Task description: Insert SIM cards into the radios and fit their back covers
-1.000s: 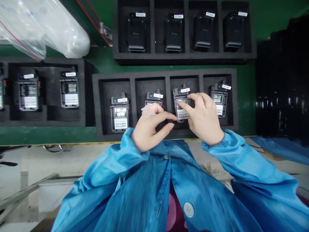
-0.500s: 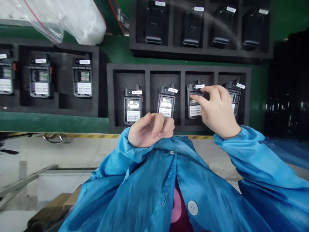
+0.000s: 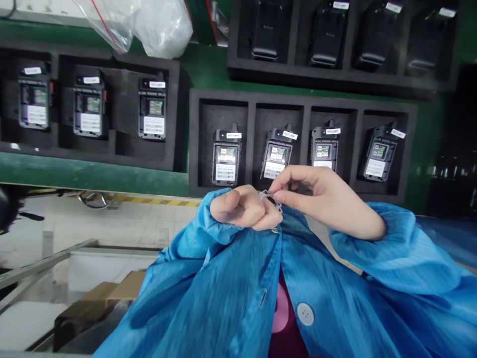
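Over the green table (image 3: 93, 175) and the foam tray (image 3: 301, 103) of open-backed radios (image 3: 278, 154), the left hand (image 3: 242, 209) is clenching small clear bits (image 3: 271, 200) while the right hand (image 3: 328, 199) is pinching one free, best taken singly and gently.

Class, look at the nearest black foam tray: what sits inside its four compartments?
The foam tray holds four open-backed devices, one per compartment. The right hand covers the two middle devices' lower ends.

Even, bright light; edges warped, slight motion blur.
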`<state>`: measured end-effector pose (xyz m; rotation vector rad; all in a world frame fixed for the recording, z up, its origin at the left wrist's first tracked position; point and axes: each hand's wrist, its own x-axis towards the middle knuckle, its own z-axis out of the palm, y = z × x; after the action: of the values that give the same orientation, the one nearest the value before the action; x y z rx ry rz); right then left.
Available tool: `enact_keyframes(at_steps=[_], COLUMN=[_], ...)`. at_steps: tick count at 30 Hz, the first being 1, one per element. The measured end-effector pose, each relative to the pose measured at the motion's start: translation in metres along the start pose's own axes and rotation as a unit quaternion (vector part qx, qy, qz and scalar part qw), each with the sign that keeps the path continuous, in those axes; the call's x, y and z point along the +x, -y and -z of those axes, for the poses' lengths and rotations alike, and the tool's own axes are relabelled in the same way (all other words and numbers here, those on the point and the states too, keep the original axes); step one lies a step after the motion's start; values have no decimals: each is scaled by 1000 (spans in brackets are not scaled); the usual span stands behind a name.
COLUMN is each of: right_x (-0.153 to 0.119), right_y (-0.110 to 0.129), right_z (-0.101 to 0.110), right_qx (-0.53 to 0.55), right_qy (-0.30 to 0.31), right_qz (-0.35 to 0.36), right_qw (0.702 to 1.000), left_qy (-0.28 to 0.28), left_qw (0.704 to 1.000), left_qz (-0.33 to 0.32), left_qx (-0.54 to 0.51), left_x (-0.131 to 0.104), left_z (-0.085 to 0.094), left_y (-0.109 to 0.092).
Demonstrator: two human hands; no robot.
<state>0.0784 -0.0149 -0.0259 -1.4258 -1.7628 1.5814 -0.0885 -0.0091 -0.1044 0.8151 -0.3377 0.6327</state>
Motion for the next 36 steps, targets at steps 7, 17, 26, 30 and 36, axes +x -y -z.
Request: enact_keyframes(at_steps=[7, 17, 26, 30, 36], right_x=[-4, -9, -13, -4, 13], right_y=[-1, -7, -5, -16, -37], right_z=[-3, -3, 4, 6, -3], right_qx=[-64, -119, -88, -162, -267], right_qy=[-124, -226, -263, -300, -306], right_qz=[57, 143, 130, 123, 82], right_qw=[989, 956, 952, 932, 910], left_qy=[-199, -350, -426, -446, -450], left_qw=[967, 936, 902, 883, 806], left_qz=[99, 27, 51, 76, 56], left_qx=[125, -20, 56, 129, 380], left_x=[-12, -10, -8, -14, -20], left_z=[-3, -6, -3, -1, 1], left_y=[-7, 1, -4, -22, -47])
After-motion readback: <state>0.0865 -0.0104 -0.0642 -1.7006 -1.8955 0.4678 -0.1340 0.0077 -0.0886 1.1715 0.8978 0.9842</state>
